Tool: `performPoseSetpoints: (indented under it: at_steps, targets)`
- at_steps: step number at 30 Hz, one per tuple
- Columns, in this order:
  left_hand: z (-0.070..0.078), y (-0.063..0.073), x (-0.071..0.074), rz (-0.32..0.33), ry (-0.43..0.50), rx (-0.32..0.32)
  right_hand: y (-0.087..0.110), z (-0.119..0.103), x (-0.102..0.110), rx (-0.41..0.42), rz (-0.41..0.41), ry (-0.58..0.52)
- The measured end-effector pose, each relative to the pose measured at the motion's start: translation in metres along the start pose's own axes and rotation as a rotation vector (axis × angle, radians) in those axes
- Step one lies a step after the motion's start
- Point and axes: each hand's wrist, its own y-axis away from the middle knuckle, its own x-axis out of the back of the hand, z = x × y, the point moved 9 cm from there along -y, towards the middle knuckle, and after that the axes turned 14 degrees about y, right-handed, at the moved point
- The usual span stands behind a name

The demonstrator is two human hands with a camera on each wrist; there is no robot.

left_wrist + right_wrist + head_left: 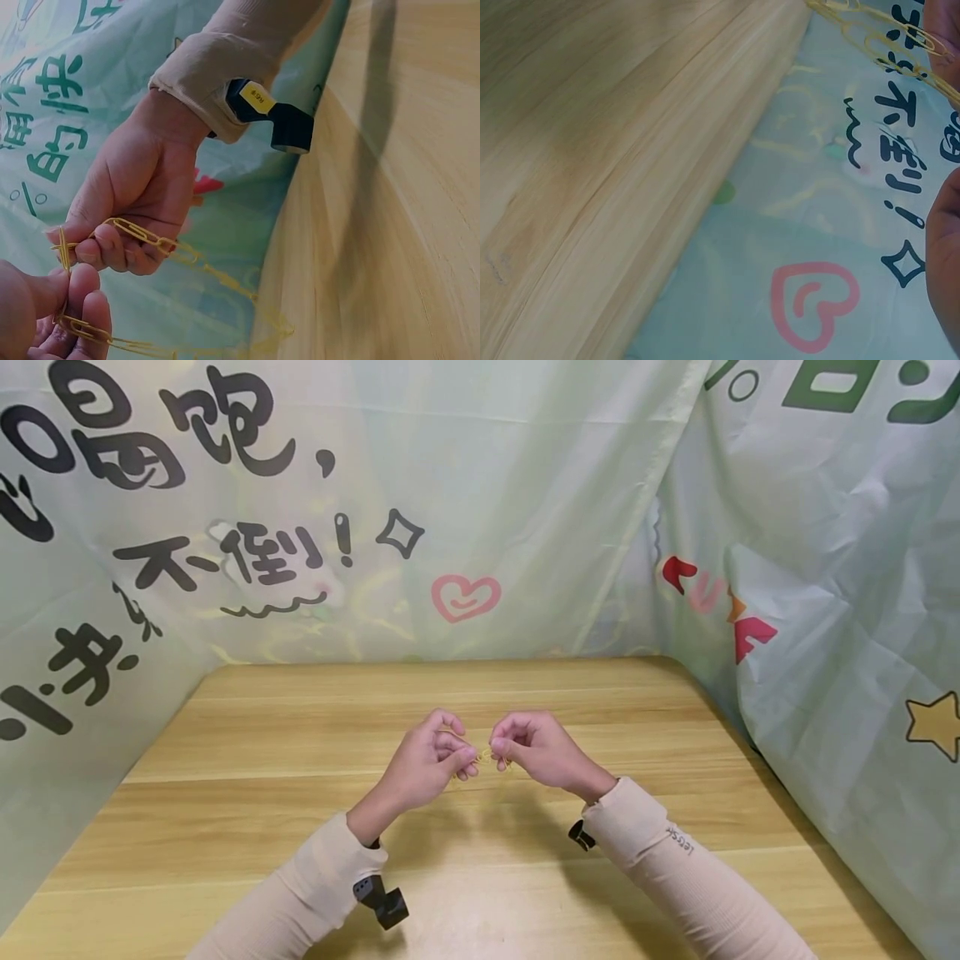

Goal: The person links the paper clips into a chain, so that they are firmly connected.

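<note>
A chain of linked yellow paper clips [154, 239] hangs between the two hands in a loose loop. My left hand [423, 764] pinches one part of it between thumb and fingers, above the middle of the table. Facing it, my right hand [546, 752] pinches another part, the fingertips of both hands close together. A paper clip stands between the thumbs in the left wrist view, where the right hand shows beyond the left. In the right wrist view, the chain [889, 64] crosses the upper right corner, with the hands cut off by the edge.
The wooden table [262, 718] lies under both hands. Printed cloth [525, 510] hangs behind it and along both sides. Small black cameras [382, 902] are strapped at the wrists, below the beige sleeves [300, 885].
</note>
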Motion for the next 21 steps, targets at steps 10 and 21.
performPoseSetpoints:
  at_steps: [10,21]
  targets:
    - [0.0078,0.0013,-0.0051,-0.007,0.027,-0.018,-0.0016,0.0002,-0.0025,0.001,0.007,0.004]
    - [0.0013,0.0016,-0.0057,-0.016,0.097,0.017,-0.0015,0.0006,0.002,0.047,0.169,0.04]
